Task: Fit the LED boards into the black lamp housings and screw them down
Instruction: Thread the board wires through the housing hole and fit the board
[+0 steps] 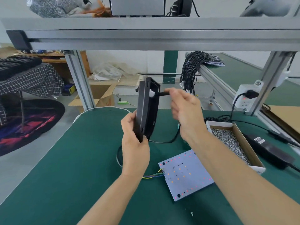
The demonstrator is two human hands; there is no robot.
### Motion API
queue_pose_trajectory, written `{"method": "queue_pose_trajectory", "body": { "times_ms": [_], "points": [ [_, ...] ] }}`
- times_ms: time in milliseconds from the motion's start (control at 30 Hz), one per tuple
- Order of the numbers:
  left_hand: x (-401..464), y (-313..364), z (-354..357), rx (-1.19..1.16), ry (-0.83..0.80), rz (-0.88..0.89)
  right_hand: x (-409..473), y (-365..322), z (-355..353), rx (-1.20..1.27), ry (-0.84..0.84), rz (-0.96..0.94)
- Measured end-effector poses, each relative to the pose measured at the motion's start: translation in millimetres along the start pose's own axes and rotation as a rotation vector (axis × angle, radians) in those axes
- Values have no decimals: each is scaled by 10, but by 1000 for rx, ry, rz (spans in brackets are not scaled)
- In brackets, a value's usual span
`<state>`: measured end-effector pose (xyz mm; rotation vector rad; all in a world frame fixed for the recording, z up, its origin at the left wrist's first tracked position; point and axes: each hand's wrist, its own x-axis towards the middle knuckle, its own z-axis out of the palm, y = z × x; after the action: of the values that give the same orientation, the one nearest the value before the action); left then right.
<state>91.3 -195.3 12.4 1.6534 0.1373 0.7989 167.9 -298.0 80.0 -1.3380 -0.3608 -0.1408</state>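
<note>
Above the green-matted table (65,159), the left hand (134,143) grips the flat black plastic lamp housing (146,109) upright by its lower end, the right hand (185,109) pinches a black cable with white connector (159,93) at its top, and the square white LED board (186,174) lies flat below.

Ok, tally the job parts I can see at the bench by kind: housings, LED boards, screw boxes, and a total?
Black lamp housing: 1, held on edge above the mat in the left hand; the right hand pinches a black cable at its top.
LED board: 1, flat on the green mat.
Box of screws: 1.
Total: 3.
</note>
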Motion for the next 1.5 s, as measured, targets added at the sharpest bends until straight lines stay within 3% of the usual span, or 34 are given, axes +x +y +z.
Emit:
{"method": "queue_pose_trajectory", "body": {
  "times_ms": [67,233,400,600,667,733,800,933,1000,1067,1167,1233,1300,1400,1500],
  "points": [
    [8,-5,1,17,-90,42,-4,17,-44,86,23,19],
    [88,-19,-51,-135,-321,-34,-46,73,-29,-66,3,-59],
    [444,230,-56,-269,-117,-202,-113,-5,1,-234,-179,-196],
    [391,312,30,142,-73,56,-121,-41,171,183,144,77],
    [385,322,50,74,-71,27,-179,41,175,22,164,-23],
    [375,315,76,-45,-65,-54,-258,121,171,-325,82,-248],
    [373,322,91,-128,-72,-114,-293,178,201,-485,-21,-333],
    [540,331,-3,-180,105,-212,-207,159,162,-467,-292,29],
    [676,332,-127,-202,229,-269,-191,145,44,-443,-444,84],
    [726,315,-240,-122,286,-193,-192,146,-32,-422,-430,48],
    [581,318,-208,131,19,59,-107,98,77,-338,-270,19],
    [526,280,-136,173,-52,87,-39,58,251,-357,-243,-31],
    [642,315,-161,1,80,-53,-30,95,338,-353,-263,-2],
    [883,397,-373,-204,319,-202,-160,294,255,-459,-438,69],
    [907,376,-533,-39,362,-5,-238,342,148,-487,-402,55]
  ]
}}
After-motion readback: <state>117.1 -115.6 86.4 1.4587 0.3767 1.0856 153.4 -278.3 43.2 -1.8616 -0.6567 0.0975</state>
